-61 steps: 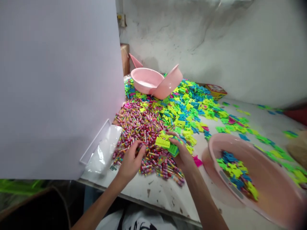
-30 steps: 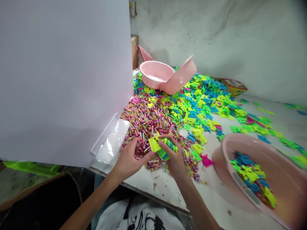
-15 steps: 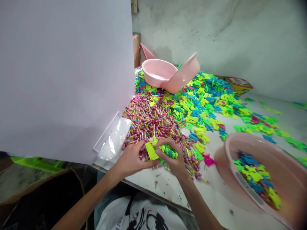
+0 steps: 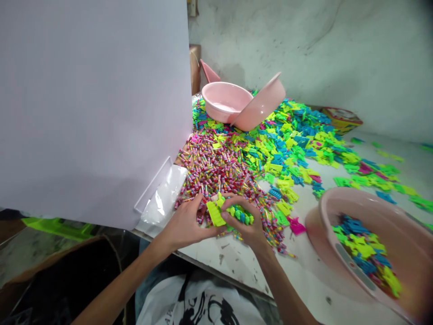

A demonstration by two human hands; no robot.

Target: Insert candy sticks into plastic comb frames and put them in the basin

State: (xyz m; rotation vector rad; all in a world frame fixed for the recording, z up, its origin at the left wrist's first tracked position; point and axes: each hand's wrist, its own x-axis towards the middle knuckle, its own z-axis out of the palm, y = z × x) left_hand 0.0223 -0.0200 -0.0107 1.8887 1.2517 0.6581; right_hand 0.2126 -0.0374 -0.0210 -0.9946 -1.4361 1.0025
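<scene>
Just above the table's near edge, my two hands are close together. My right hand (image 4: 252,228) is closed around a clutch of small yellow, green and blue plastic pieces (image 4: 241,215), its thumb pressed in toward the fingers. A flat yellow plastic piece (image 4: 215,214) with a ridged face sticks out between the hands. My left hand (image 4: 186,223) curls about that piece from the left, thumb below it; its other fingertips are partly hidden. Beneath and behind the hands spreads a heap of small pink, red and yellow stick-like pieces (image 4: 216,164).
A large pink basin (image 4: 320,234) with coloured pieces inside stands at right. Two pink basins (image 4: 223,97) rest on a pile of flat coloured pieces (image 4: 291,131) at the back. A big white panel (image 4: 94,108) blocks the left, with clear plastic bags (image 4: 162,201) beside it.
The view has shifted very slightly. Both hands keep the same grip and place over the table.
</scene>
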